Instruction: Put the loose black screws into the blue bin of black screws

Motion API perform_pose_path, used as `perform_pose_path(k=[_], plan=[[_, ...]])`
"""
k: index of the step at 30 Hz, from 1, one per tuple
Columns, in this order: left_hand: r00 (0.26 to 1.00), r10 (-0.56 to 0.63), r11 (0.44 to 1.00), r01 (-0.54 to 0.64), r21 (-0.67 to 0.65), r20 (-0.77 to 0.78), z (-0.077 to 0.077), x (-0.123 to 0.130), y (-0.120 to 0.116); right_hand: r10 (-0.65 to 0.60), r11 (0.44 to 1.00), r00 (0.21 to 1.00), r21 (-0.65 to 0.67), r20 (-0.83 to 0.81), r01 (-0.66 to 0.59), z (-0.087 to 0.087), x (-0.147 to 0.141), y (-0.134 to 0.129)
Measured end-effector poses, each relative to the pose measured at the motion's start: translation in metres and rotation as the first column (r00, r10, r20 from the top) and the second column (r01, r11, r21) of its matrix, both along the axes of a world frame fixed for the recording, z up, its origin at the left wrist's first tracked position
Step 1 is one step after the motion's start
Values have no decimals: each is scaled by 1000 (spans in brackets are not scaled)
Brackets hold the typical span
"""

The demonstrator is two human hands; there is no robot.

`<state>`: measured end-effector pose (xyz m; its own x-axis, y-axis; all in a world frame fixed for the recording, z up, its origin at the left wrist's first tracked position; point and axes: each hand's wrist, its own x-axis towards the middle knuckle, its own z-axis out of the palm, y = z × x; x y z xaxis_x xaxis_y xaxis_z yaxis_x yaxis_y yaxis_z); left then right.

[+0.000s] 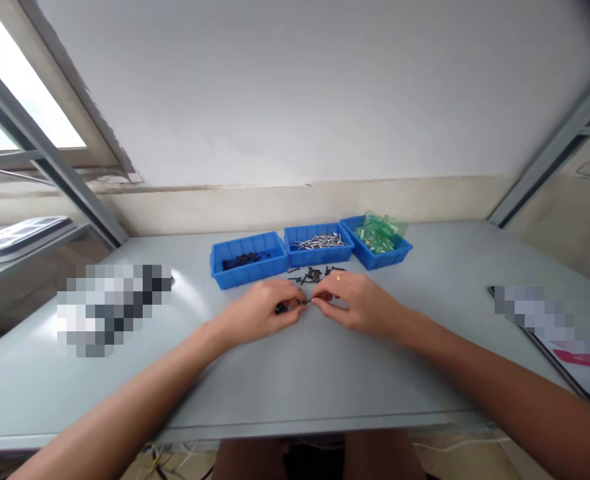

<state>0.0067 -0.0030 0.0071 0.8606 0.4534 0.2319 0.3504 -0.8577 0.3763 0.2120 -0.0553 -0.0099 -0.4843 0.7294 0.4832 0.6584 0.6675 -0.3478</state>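
My left hand (265, 308) is closed at the middle of the grey table, with dark screws (281, 309) partly hidden under its curled fingers. Facing it, my right hand (359, 303) pinches the end of a thin black screw (309, 301) between thumb and forefinger. The screw spans the small gap between both hands' fingertips. Just beyond them lies a loose pile of black screws (313, 275) on the tabletop. Behind my left hand stands a blue bin (252, 270) holding more small black pieces.
A second blue bin (325, 256) holds thin silver pins or screws. The third blue bin (387, 259) contains green plastic bags (379, 233). Blurred-out objects lie at the table's left (115, 307) and right (555, 327). A wall rises behind; metal posts flank both sides.
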Motion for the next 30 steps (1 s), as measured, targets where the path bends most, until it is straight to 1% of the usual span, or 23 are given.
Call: perform_pose_path(k=[3,5,7,10,13,16,18,19,22,25,30], plan=[[999,-37,999,36,-14,-23,-1,2,-3,87,995,996,52,-21,-86,-1,-3,-3],[999,-45,999,45,-18,-24,-1,2,-3,113,992,993,59,-19,-112,-1,-3,-4],[1000,-30,999,30,-20,-9,-1,1,-2,73,997,997,34,-5,-73,-1,-2,-2],[999,33,999,-33,-10,16,-1,-1,2,-13,999,998,-36,58,16,-2,2,4],[997,75,997,-76,19,24,-2,-2,3,-17,993,987,-110,160,35,-5,2,7],[1000,9,999,-9,32,1,-2,-1,1,22,985,974,-171,227,17,-7,-2,5],[999,-33,999,33,25,-15,-1,-1,1,36,982,971,-191,235,10,-6,-4,3],[999,-36,999,36,20,-17,0,-1,1,33,981,973,-192,228,12,-5,-3,2],[1000,-1,1000,1,0,-9,0,-1,3,3,987,986,-160,169,25,0,0,1],[1000,0,999,0,-35,-4,0,0,2,-11,997,997,-69,80,16,3,2,1],[998,-42,994,38,-106,-36,0,1,-2,109,991,994,80,-4,-109,1,-3,-4]])
